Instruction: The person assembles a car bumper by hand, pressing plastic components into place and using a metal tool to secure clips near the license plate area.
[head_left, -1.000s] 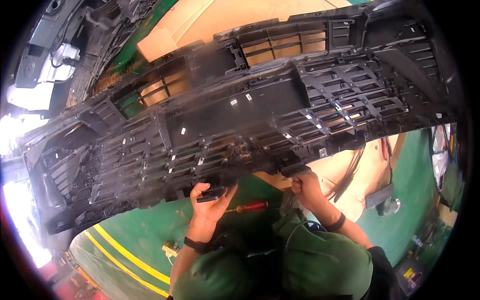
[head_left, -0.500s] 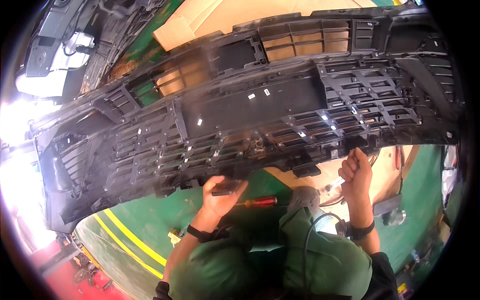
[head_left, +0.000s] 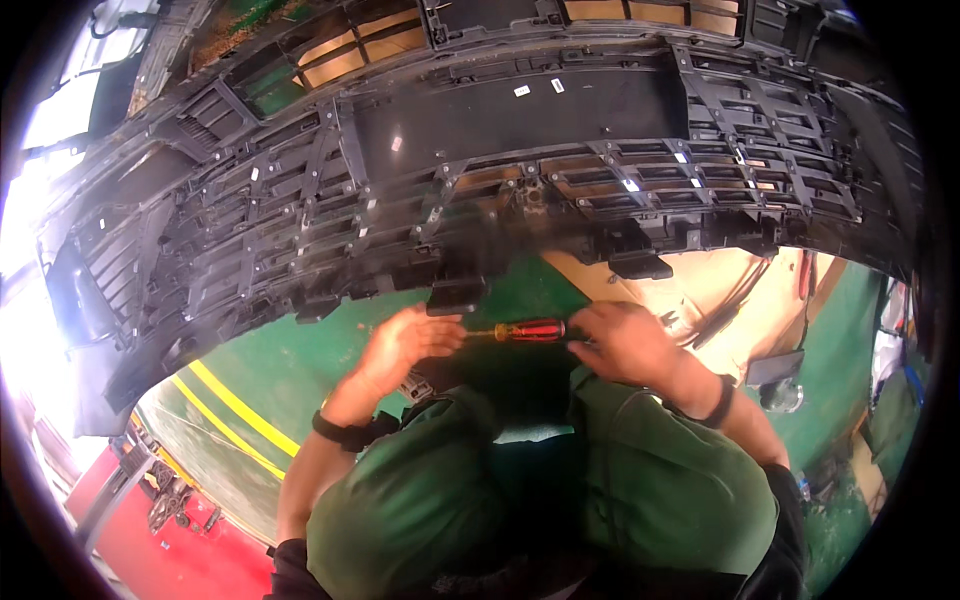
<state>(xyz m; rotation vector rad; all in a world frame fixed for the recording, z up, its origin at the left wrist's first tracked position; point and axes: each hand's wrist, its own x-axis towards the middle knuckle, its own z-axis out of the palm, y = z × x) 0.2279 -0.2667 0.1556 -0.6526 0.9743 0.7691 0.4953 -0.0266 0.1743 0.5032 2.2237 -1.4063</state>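
A large black plastic bumper assembly (head_left: 520,120) with slatted grilles and a small tab (head_left: 455,295) at its lower edge spans the upper view. Below it, a red-and-yellow screwdriver (head_left: 532,330) lies horizontally over the green floor. My left hand (head_left: 405,348) is open, fingers extended toward the screwdriver's shaft, just below the tab. My right hand (head_left: 625,345) is open beside the handle's end, thumb and curved fingers apart. Whether either hand touches the tool is unclear. My green-trousered knees (head_left: 660,480) are beneath my arms.
Tan cardboard (head_left: 725,290) with dark tools lies at right, near a dark block (head_left: 775,365). Yellow lines (head_left: 240,415) cross the green floor (head_left: 820,420) at left. A red surface (head_left: 180,540) with metal parts is at lower left; bright glare fills the far left edge.
Both hands have left the bumper's lower edge: the left moved down and unclasped, the right moved down-left toward the screwdriver and opened. The view shifted, so the bumper sits higher in frame.
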